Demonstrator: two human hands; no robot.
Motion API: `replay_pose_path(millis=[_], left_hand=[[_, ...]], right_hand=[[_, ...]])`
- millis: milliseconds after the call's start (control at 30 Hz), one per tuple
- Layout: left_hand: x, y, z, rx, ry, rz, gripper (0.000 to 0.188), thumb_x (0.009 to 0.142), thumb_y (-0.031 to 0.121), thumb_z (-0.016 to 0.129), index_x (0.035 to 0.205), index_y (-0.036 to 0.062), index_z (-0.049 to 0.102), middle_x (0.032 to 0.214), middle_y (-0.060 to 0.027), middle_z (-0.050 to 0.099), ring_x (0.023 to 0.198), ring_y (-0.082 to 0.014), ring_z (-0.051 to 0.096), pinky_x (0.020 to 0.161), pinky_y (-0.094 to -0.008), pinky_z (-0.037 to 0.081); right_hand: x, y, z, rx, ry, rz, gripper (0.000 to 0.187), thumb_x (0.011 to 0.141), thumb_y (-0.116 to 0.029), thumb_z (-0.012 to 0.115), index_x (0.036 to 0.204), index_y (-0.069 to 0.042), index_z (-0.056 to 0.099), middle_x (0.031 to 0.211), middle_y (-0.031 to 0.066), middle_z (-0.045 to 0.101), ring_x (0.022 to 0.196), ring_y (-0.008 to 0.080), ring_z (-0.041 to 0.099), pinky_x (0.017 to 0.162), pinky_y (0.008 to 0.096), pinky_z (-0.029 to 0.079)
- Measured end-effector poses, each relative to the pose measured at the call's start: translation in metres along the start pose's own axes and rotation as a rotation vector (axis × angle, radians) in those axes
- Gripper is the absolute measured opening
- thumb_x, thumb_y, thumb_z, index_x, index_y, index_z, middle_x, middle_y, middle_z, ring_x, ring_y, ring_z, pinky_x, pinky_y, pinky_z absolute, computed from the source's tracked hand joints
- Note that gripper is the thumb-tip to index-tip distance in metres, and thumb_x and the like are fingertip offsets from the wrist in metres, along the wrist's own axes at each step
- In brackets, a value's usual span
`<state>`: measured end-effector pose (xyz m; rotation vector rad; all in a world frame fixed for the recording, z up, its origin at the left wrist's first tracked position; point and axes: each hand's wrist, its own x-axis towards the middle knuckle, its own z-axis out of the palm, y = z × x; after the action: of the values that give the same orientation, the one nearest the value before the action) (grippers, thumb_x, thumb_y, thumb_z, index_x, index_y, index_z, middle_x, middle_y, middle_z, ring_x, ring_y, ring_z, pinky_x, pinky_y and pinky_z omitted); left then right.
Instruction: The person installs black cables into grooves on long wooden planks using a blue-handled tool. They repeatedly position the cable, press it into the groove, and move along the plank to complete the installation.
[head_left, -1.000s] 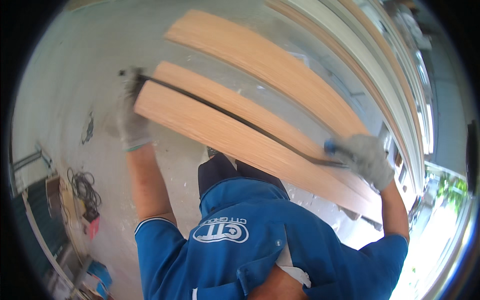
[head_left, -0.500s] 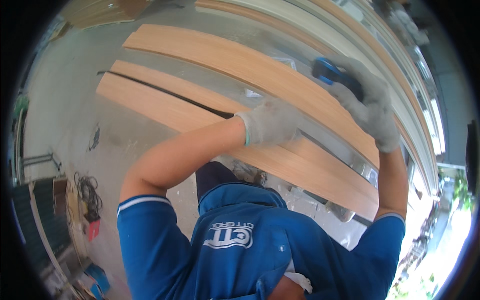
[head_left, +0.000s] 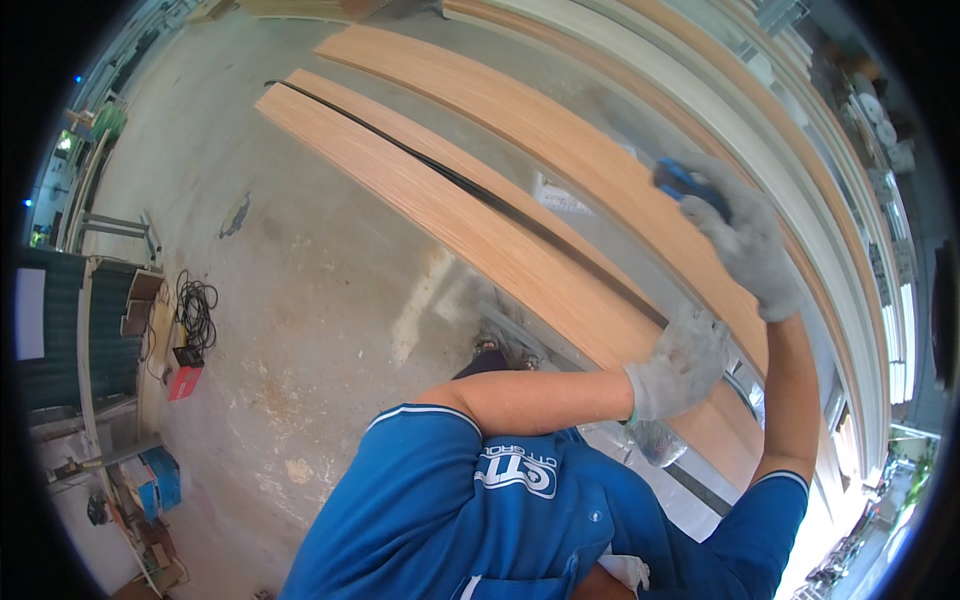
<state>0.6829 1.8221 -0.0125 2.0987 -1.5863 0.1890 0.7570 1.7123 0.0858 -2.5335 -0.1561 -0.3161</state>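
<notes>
My right hand [head_left: 745, 240], in a grey work glove, grips a blue-and-black hand tool [head_left: 690, 185] above the far wooden board [head_left: 520, 115]. The tool's exact kind cannot be made out. Lower and nearer, my gloved left hand [head_left: 680, 368] rests on the near wooden board [head_left: 480, 255] with its fingers curled. A thin black strip [head_left: 385, 143] lies lengthwise along that board and sticks out past its left end. Toward my left hand the strip merges with a dark gap between the wooden pieces, so its end is hidden.
More long boards and pale profiles [head_left: 690, 110] lie beyond, curving along the right. A clear plastic-wrapped bundle [head_left: 655, 440] is below my left hand. On the floor at left are a coiled black cable [head_left: 195, 310], a red box [head_left: 184, 382] and a blue box [head_left: 155, 480].
My left hand has moved right and nearer along the near board, uncovering more of it. My right hand still holds the tool, a little lower in view. The whole view has shifted.
</notes>
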Motion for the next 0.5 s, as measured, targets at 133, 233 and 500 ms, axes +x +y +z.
replay_pose_path(millis=[133,233,500], left_hand=[[0.001,0.001,0.012,-0.074,-0.239,0.033,0.023,0.088,0.024,0.065,0.101,0.0081,0.075,0.096,-0.0087,0.074,0.091,-0.0254,0.068,0.077,-0.0475,0.051],[0.002,0.000,0.018,-0.162,-0.403,0.151,0.023,0.088,0.024,0.065,0.102,0.0088,0.075,0.100,-0.0091,0.072,0.096,-0.0259,0.067,0.080,-0.0453,0.051],[-0.007,-0.009,0.037,-0.205,-0.022,0.241,0.015,0.080,0.020,0.066,0.087,0.0063,0.070,0.076,-0.0088,0.066,0.071,-0.0260,0.063,0.065,-0.0411,0.048]], right_hand=[[0.076,-0.008,0.066,-0.135,-0.093,-0.288,0.032,0.094,-0.033,0.068,0.121,-0.016,0.070,0.094,0.0129,0.074,0.081,0.0288,0.072,0.072,0.0381,0.056],[0.138,-0.027,0.129,-0.114,-0.268,-0.272,0.029,0.097,-0.039,0.063,0.119,-0.023,0.071,0.088,0.0112,0.074,0.079,0.0297,0.072,0.070,0.0409,0.057],[0.191,-0.061,0.184,-0.220,-0.383,-0.542,0.029,0.102,-0.037,0.055,0.112,-0.015,0.068,0.085,0.0124,0.073,0.079,0.0336,0.071,0.072,0.0452,0.056]])
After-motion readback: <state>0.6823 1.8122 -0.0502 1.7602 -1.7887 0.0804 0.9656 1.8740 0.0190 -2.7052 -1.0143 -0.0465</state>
